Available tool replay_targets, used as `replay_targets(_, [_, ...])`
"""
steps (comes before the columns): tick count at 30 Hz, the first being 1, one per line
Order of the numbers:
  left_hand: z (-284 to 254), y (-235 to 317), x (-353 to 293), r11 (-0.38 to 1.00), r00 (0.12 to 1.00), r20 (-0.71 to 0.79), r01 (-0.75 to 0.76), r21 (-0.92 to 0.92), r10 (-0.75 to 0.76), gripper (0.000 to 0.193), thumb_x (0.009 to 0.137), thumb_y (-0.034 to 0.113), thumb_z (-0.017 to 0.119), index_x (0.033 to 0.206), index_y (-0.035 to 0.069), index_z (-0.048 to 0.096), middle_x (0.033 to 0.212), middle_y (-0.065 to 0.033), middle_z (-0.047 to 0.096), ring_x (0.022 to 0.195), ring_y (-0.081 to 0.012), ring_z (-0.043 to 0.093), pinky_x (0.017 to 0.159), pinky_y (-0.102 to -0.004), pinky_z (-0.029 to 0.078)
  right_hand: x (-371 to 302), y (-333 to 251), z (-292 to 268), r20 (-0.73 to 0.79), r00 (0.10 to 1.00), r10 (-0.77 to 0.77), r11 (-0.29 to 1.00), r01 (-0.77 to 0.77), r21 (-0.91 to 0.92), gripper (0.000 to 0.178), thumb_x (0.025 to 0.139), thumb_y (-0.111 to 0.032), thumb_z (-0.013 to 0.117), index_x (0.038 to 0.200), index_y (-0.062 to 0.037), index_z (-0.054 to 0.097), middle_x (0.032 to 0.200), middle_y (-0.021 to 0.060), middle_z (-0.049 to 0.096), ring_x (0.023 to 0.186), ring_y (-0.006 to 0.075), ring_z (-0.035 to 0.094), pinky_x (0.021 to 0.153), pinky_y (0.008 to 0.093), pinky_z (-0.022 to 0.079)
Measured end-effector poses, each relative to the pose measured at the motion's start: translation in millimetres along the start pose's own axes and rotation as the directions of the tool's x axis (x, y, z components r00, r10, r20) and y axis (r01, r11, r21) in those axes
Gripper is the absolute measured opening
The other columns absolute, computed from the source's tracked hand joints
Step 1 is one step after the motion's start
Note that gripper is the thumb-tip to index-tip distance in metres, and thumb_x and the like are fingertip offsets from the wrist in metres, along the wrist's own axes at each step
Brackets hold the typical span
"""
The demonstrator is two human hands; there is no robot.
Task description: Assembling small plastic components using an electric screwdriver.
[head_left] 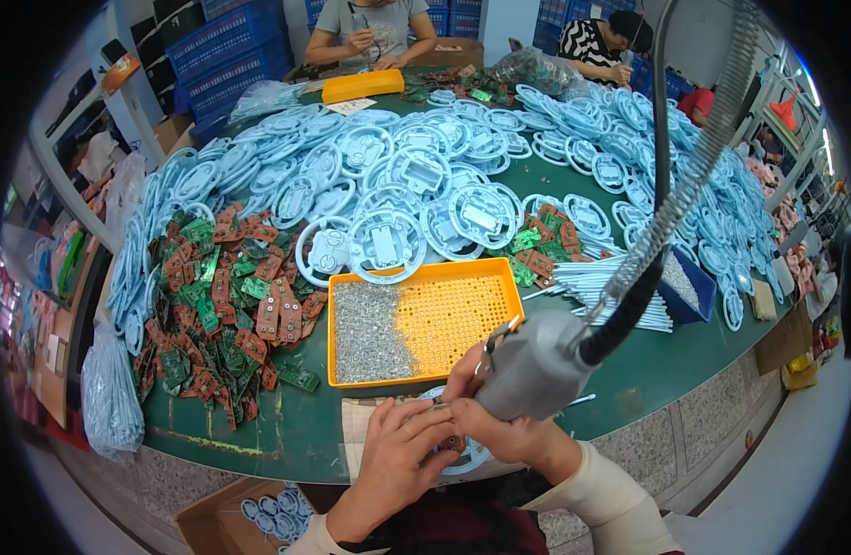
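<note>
My right hand [513,433] wraps round a grey electric screwdriver [536,365], which hangs from a coiled spring and a black cable. Its tip points down and left, hidden behind my fingers. Beneath both hands, at the table's near edge, lies a round light-blue plastic part [478,457] with a brown circuit board [455,444] in it. My left hand [400,458] reaches over this part, fingers bent and fingertips meeting those of my right hand. Whatever its fingers pinch is hidden. A beige cloth pad [355,425] lies under the work.
Just beyond my hands sits a yellow perforated tray [458,319] with small silver screws [375,333]. Circuit boards [227,296] pile up at left, blue plastic rings [388,242] behind. White sticks [610,291] and a dark-blue bin [689,294] stand right. A cardboard box [208,527] is below. Two people work opposite.
</note>
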State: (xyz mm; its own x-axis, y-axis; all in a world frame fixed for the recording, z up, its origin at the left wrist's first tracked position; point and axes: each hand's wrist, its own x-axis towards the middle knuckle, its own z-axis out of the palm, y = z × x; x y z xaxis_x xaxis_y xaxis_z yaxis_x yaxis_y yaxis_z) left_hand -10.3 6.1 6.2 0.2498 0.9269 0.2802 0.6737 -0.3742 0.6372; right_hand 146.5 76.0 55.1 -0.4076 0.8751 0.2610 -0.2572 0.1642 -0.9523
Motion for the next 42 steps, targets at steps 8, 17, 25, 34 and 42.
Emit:
replay_targets(8, [-5.5, 1.2, 4.9, 0.998, 0.998, 0.038, -0.042, 0.036, 0.041, 0.032, 0.069, 0.021, 0.078, 0.098, 0.014, 0.066, 0.115, -0.0006, 0.063, 0.112, -0.0237, 0.053, 0.102, -0.0512, 0.031, 4.3, 4.8, -12.4, 0.193, 0.979, -0.07, 0.997, 0.067, 0.027, 0.03, 0.072, 0.0, 0.068, 0.1, -0.0012, 0.058, 0.087, 0.0077, 0.064, 0.07, 0.0115, 0.061, 0.061, 0.0241, 0.049])
replay_targets(17, [-4.0, -0.2, 4.9, 0.993, 0.997, 0.07, -0.026, 0.111, 0.018, 0.03, 0.07, 0.025, 0.078, 0.097, 0.018, 0.068, 0.115, 0.0028, 0.065, 0.112, -0.0228, 0.054, 0.099, -0.0498, 0.034, 37.2, -71.7, -35.1, -0.125, 0.964, -0.235, 0.924, 0.261, 0.278, 0.062, 0.065, -0.004, 0.067, 0.124, 0.0054, 0.05, 0.104, 0.0137, 0.062, 0.073, 0.0112, 0.057, 0.066, 0.0218, 0.046])
replay_targets(25, [0.5, 8.8, 4.2, 0.996, 1.0, -0.002, -0.027, 0.088, 0.028, 0.033, 0.066, 0.021, 0.08, 0.097, 0.016, 0.068, 0.113, 0.0014, 0.064, 0.11, -0.0253, 0.054, 0.097, -0.0459, 0.037, 54.7, -40.0, -55.1, -0.317, 0.944, -0.094, 0.995, 0.1, 0.005, 0.049, 0.07, -0.001, 0.067, 0.116, 0.0032, 0.051, 0.091, 0.0048, 0.054, 0.07, 0.0088, 0.054, 0.064, 0.0213, 0.044])
replay_targets(34, [1.0, 4.8, 2.3, 0.997, 1.0, 0.006, 0.008, 0.082, -0.008, 0.036, 0.064, 0.024, 0.081, 0.098, 0.018, 0.069, 0.114, 0.0034, 0.064, 0.11, -0.0233, 0.054, 0.098, -0.0476, 0.037, 54.2, -18.3, -38.1, -0.31, 0.944, -0.116, 0.989, 0.081, -0.125, 0.035, 0.074, 0.001, 0.069, 0.104, 0.0017, 0.053, 0.095, 0.0105, 0.062, 0.07, 0.007, 0.055, 0.062, 0.0224, 0.046])
replay_targets(42, [2.2, 3.3, 2.2, 0.997, 1.0, -0.014, 0.019, 0.073, -0.018, 0.035, 0.064, 0.023, 0.081, 0.096, 0.018, 0.07, 0.113, 0.0039, 0.064, 0.109, -0.0219, 0.055, 0.098, -0.0463, 0.038, 55.8, -4.5, -36.7, -0.332, 0.938, -0.104, 0.994, 0.082, -0.079, 0.034, 0.074, 0.001, 0.068, 0.103, 0.0016, 0.053, 0.093, 0.0104, 0.062, 0.068, 0.0067, 0.056, 0.061, 0.022, 0.046])
